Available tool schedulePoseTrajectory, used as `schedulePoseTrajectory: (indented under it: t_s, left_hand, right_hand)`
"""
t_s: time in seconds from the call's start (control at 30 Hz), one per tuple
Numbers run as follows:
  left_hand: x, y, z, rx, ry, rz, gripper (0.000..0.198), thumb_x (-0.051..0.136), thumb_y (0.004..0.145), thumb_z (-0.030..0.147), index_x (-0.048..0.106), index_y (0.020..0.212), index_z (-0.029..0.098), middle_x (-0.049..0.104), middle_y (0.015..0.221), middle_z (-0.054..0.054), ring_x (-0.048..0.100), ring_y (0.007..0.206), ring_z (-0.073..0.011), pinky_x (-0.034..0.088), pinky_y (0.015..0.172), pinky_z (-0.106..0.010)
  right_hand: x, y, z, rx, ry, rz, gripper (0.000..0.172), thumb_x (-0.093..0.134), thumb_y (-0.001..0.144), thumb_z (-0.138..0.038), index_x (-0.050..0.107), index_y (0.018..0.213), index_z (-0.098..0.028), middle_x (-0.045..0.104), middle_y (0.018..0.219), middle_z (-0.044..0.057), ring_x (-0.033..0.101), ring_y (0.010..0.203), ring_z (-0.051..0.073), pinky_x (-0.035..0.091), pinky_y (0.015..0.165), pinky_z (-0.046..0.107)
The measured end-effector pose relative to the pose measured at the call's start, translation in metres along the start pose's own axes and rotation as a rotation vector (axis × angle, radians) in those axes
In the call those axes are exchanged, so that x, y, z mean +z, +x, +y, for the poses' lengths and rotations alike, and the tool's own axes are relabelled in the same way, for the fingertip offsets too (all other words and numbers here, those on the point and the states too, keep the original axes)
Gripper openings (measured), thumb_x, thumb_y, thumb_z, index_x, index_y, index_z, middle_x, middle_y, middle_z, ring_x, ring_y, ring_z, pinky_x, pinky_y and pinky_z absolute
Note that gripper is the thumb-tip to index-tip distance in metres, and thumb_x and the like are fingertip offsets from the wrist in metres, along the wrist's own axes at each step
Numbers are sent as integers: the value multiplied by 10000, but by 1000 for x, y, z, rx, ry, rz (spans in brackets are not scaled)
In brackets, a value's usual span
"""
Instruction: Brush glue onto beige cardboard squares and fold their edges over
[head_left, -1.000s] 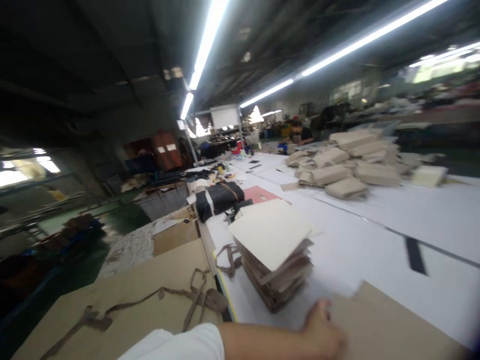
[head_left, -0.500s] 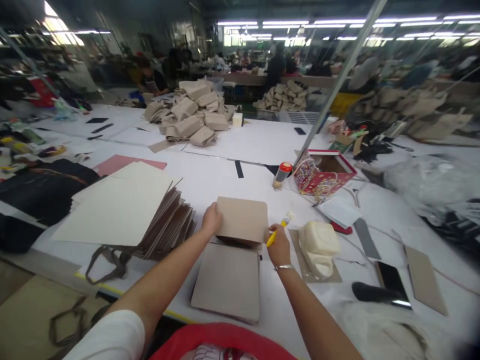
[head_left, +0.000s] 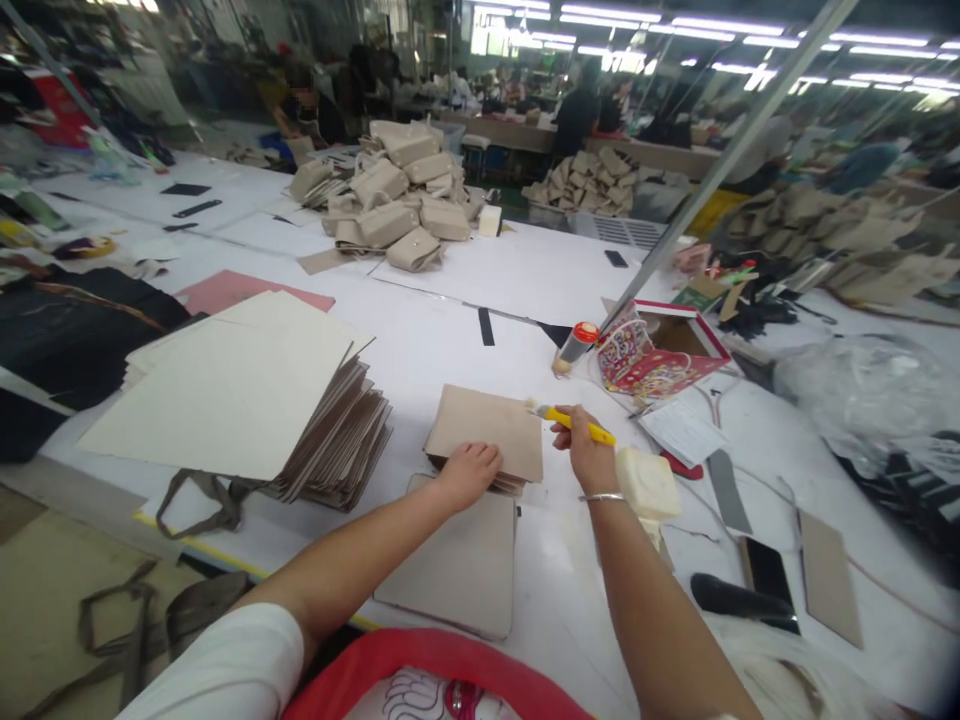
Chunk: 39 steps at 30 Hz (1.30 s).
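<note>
My left hand (head_left: 471,474) lies flat on the near edge of a small stack of beige panels (head_left: 480,415), fingers together and pressing the top panel. In my right hand (head_left: 586,447) is a brush (head_left: 562,416) with a yellow handle. Its pale bristles are at the top panel's far right corner; whether they touch it I cannot tell. A second pile of grey-beige panels (head_left: 450,575) lies nearer to me, partly under my left forearm. Behind my right wrist stands a cream plastic container (head_left: 643,482), partly hidden.
At left is a tall leaning stack of boards (head_left: 217,390) with a pale sheet on top. A red patterned box (head_left: 660,355), a bottle with a red cap (head_left: 576,348) and a slanted metal pole (head_left: 720,170) stand at right. Folded beige pieces (head_left: 397,200) are heaped at the back.
My left hand has moved from the panel's far left side to its near edge. The right hand has turned the brush so its bristles point left, over the panel. The view has shifted slightly.
</note>
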<state>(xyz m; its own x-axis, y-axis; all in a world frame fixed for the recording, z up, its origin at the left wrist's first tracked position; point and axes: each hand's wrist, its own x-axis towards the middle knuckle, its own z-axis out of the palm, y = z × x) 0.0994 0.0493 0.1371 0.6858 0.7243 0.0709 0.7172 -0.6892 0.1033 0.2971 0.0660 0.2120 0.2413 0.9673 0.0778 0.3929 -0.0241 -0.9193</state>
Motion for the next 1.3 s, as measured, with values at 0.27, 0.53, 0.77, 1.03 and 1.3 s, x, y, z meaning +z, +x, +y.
schedulePoseTrajectory:
  t_s: [0.27,0.53,0.77,1.03,1.3]
  left_hand:
    - [8,3,3,-64,71,-17,331,352,890,173,532,1137,44,552,1142,-197,504,1035,-280,424,804,-399]
    - [13,5,7,-72,101,3,366,351,889,162,514,1185,23,517,1218,-207,500,1051,-288,419,823,-398]
    - [8,6,7,-68,87,-29,324,398,877,171,518,1158,63,515,1192,-187,498,1015,-256,425,778,-362]
    - [-5,17,2,-68,32,-73,224,423,861,164,542,1040,103,546,1003,-135,489,933,-248,424,734,-359]
    - [-16,21,4,-78,44,-141,209,443,850,180,577,993,106,542,1012,-144,488,956,-251,438,750,-350]
  right_hand:
    - [89,17,-26,96,121,-538,244,603,715,-386,624,786,-154,580,581,-21,466,428,61,374,415,163]
    - [128,60,-16,77,-51,-445,178,564,739,-328,613,711,-159,578,540,-20,473,404,68,388,415,170]
    - [88,86,16,161,-139,-102,191,547,730,-350,623,704,-176,600,546,-5,523,419,101,413,444,203]
    - [-4,61,36,-92,-496,14,221,498,800,-346,654,795,-191,657,695,11,603,677,143,443,646,236]
    - [-23,-34,37,-533,-780,-388,257,465,882,-335,629,1031,-206,610,832,57,582,729,148,433,665,244]
